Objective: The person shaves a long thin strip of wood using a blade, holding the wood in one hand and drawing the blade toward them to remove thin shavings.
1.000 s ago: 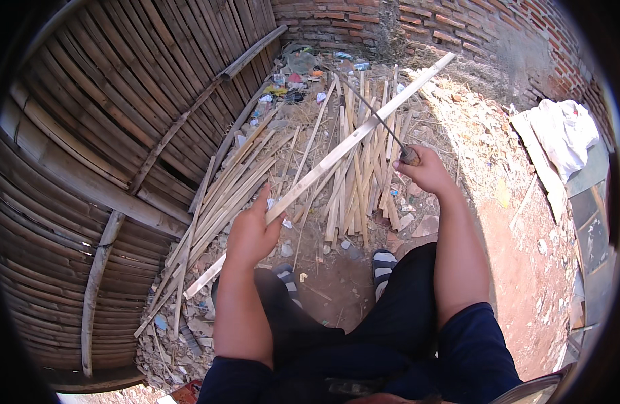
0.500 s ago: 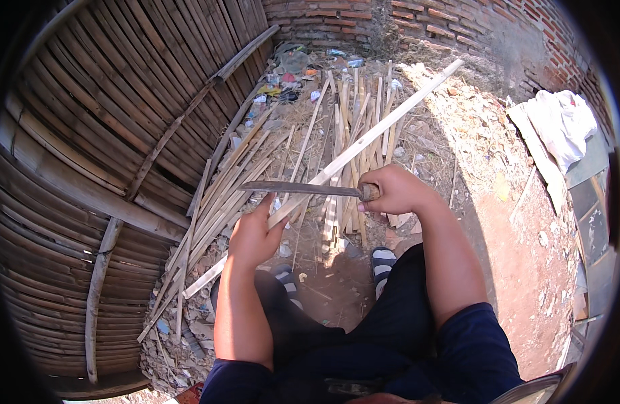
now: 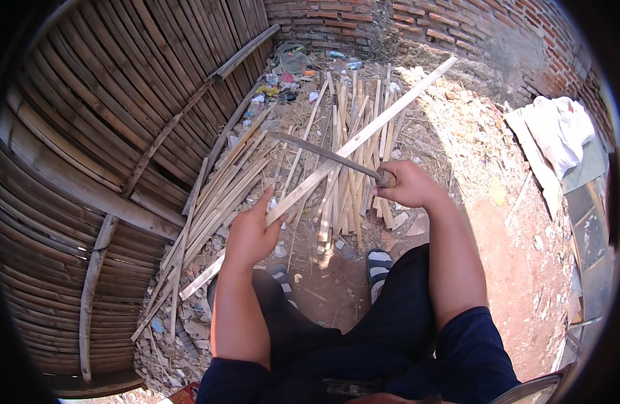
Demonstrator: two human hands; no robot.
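Note:
My left hand [image 3: 251, 237] is wrapped around a long pale wooden strip [image 3: 394, 110], low along its length. The strip slants from beside my left knee up to the far right. In my right hand [image 3: 409, 183] is a machete [image 3: 306, 145], gripped by its short wooden handle. Its dark blade points to the far left and crosses the strip beyond my left hand. From this angle I cannot tell whether the edge touches the wood. Part of the strip is hidden under my left fingers.
Loose strips [image 3: 353, 135] lie piled ahead of my feet, with more strips [image 3: 219, 192] along the bamboo wall [image 3: 141, 87] at left. Scattered litter [image 3: 293, 62] sits near the brick wall [image 3: 444, 30]. A white sack [image 3: 559, 135] rests at right. Rubble covers the ground.
The machete has slid up along the strip, away from my left hand. Its blade has turned from nearly level to tilted, tip farther away. My right hand has shifted slightly right.

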